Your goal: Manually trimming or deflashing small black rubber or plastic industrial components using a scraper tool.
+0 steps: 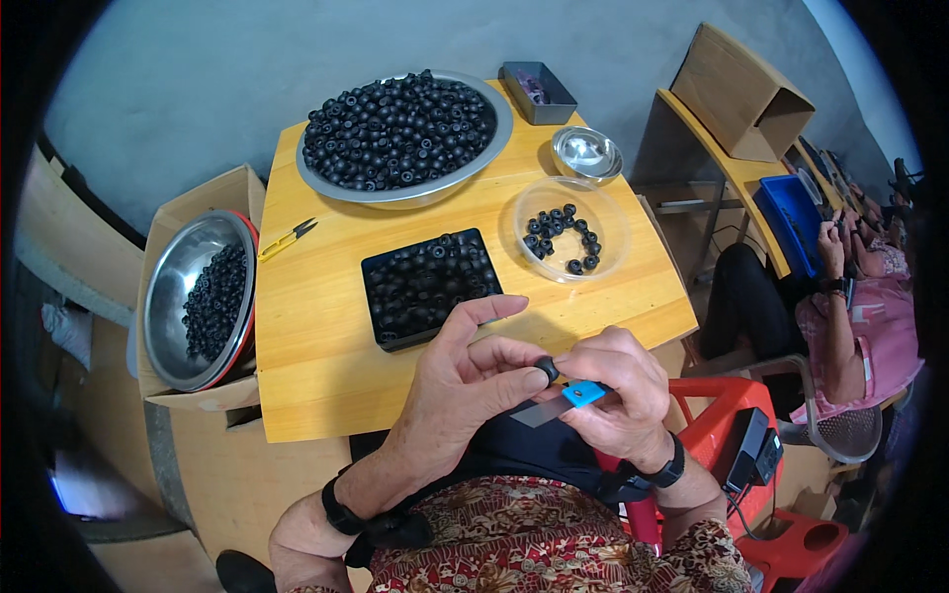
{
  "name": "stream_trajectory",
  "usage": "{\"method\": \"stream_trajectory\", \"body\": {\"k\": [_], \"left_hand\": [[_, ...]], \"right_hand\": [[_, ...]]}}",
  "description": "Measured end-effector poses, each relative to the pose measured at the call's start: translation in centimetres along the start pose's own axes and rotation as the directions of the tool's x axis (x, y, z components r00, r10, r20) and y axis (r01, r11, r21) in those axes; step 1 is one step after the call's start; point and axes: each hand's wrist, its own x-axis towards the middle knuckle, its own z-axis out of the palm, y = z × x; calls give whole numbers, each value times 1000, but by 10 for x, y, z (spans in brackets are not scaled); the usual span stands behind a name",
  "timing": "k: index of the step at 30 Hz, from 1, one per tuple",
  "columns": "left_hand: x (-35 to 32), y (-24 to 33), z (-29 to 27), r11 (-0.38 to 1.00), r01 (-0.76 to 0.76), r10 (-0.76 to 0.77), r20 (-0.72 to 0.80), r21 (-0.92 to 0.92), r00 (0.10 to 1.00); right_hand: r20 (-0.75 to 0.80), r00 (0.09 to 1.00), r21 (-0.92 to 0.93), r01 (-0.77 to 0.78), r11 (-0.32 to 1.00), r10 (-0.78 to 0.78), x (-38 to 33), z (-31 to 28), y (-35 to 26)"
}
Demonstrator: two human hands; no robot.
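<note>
Between the thumb and fingers of my left hand (447,390) is a small round black part (547,370). My right hand (633,395) grips a small knife (583,393) with a blue end piece and a flat grey blade, which lies just below the part; whether it touches is unclear. Both hands are close together over my lap, near the table's front edge. Just beyond them a black rectangular tray (384,341) holds many similar black parts. To its right, a clear round plastic bowl (617,259) contains several more.
A large metal bowl (502,119) heaped with black parts stands at the table's back. Yellow snips (287,240) lie at left, near another metal bowl (168,296) in a cardboard box. A small metal bowl (588,153) and grey bin (554,109) sit back right. Another person (860,336) sits at right.
</note>
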Motion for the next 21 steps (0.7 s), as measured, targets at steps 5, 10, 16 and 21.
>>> {"method": "stream_trajectory", "body": {"k": [5,10,16,21], "left_hand": [[1,0,-2,988,-52,50,18,143,999],[-1,-1,0,994,-33,32,11,100,999],[1,-2,-6,997,45,-46,15,57,999],[3,-4,-8,998,40,-42,30,56,999]], "right_hand": [[14,1000,35,27,999,-27,3,-1,3],[33,997,-52,68,996,-66,2,-4,0],[112,984,-122,149,981,-136,4,-7,4],[117,981,-134,170,976,-154,5,-3,6]]}}
